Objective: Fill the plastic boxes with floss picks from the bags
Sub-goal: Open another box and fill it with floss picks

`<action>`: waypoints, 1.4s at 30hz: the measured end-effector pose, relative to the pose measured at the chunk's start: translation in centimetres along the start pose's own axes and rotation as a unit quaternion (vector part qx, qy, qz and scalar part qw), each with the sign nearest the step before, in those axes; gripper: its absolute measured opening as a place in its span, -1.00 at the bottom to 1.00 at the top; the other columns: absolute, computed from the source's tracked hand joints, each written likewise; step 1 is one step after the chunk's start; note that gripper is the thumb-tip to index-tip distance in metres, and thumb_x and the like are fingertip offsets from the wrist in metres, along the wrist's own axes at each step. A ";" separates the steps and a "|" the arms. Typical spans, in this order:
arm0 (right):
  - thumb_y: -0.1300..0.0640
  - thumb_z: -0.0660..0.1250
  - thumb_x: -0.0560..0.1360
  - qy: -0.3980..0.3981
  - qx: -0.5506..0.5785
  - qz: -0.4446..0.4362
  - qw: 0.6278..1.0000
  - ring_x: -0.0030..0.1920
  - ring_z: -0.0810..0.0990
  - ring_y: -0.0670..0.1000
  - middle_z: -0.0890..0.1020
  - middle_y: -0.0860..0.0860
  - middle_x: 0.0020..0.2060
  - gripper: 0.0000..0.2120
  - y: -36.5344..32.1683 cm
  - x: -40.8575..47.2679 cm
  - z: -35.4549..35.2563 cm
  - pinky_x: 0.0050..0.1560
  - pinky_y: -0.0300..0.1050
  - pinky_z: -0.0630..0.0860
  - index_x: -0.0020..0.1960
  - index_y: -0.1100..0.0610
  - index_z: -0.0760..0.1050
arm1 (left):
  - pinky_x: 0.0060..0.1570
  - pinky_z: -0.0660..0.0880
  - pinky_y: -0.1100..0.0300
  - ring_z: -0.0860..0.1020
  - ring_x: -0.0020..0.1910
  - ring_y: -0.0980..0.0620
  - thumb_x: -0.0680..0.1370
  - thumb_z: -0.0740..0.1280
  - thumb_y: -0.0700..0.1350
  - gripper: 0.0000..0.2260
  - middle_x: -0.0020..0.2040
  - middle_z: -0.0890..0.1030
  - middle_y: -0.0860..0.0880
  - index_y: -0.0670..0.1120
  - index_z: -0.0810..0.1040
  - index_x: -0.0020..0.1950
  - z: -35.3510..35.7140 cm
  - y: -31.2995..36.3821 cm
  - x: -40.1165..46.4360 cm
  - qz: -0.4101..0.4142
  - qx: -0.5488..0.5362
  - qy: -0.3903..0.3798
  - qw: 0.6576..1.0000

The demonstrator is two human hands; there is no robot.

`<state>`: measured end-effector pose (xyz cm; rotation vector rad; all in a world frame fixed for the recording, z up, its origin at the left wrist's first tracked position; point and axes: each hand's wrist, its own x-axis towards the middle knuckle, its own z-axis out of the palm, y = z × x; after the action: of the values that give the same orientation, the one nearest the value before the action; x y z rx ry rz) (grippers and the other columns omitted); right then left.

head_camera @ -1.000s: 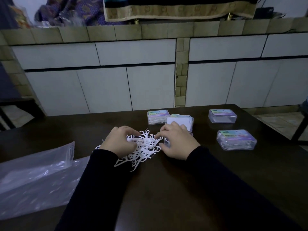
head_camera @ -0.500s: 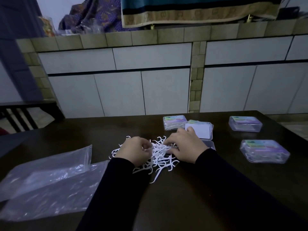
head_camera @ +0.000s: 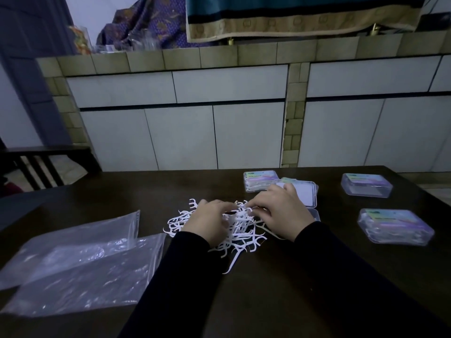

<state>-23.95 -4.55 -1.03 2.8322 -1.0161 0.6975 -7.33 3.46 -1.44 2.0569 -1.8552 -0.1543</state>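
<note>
The left hand (head_camera: 207,222) lies palm down on the loose heap of white plastic floss picks (head_camera: 234,230), its fingers curled into the tangle and gripping some of them. The right hand (head_camera: 280,211) sits just beside it on the heap's right edge, fingers bent down among the picks; whether it pinches any of them I cannot tell. Both wrists come out of black sleeves (head_camera: 329,264).

The heap spreads over the dark brown wooden counter (head_camera: 292,301) under and between the 2 hands, with stray picks reaching toward the near edge.

Just behind the right hand stands an open clear plastic box with a white card in its raised lid (head_camera: 306,195); its lower half shows past the right wrist, touching the edge of the heap. Touching that box on its far left is a closed clear box with a pastel label (head_camera: 258,178), picks visible inside. Well apart to the right lie 2 more closed clear boxes with pastel labels, a far one (head_camera: 366,184) and a near one (head_camera: 394,226).

Left of the heap, 2 flat clear plastic bags (head_camera: 80,269) lie overlapping on the counter, the nearer one just beside the left sleeve.

Beyond the counter stands a tiled ledge with white cabinet panels (head_camera: 185,132), with patterned cloths (head_camera: 292,18) draped over it.
</note>
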 end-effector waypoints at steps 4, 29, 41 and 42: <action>-0.06 0.22 0.59 0.028 0.004 0.003 1.000 0.16 0.40 -0.10 0.61 -0.22 0.10 -0.78 0.2 -0.1 -0.3 0.08 -0.13 0.05 0.17 -0.15 0.57 | 0.21 0.33 0.16 0.35 0.20 0.01 0.59 0.27 -0.10 -0.76 0.17 0.58 0.06 0.06 0.56 0.23 0.3 -0.3 0.1 -0.028 -0.028 0.035 0.999; -0.06 0.25 0.57 0.108 0.118 0.144 0.977 0.13 0.37 -0.08 0.60 -0.06 0.15 -0.74 1.0 -0.5 -0.6 0.15 -0.14 0.15 0.24 -0.14 0.55 | 0.05 0.51 0.02 0.50 0.00 0.04 0.57 0.31 -0.04 -0.87 -0.08 0.61 0.08 0.01 0.63 0.02 -0.9 -0.1 -0.1 -0.098 -0.158 0.223 0.957; -0.02 0.34 0.52 0.179 0.224 0.178 0.941 -0.08 0.38 -0.16 0.50 -0.21 -0.21 -0.77 1.0 -0.6 -0.7 0.13 0.01 0.38 0.16 -0.06 0.62 | 0.05 0.54 0.03 0.55 -0.04 0.07 0.55 0.34 -0.01 -0.87 -0.11 0.64 0.08 0.03 0.67 0.02 -1.2 0.4 -0.3 -0.131 -0.200 0.238 0.941; -0.02 0.36 0.51 0.185 0.249 0.189 0.932 -0.04 0.44 -0.10 0.52 -0.17 -0.20 -0.77 1.2 -0.6 -0.7 0.09 0.05 0.46 0.15 -0.06 0.62 | 0.06 0.54 0.03 0.54 -0.02 0.07 0.55 0.34 -0.01 -0.86 -0.10 0.64 0.08 0.03 0.67 0.03 -1.2 0.5 -0.3 -0.130 -0.202 0.233 0.942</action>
<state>-25.38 -4.99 -0.76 2.7049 -1.4973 1.6702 -7.51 3.96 -0.22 1.8369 -1.1573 -0.0925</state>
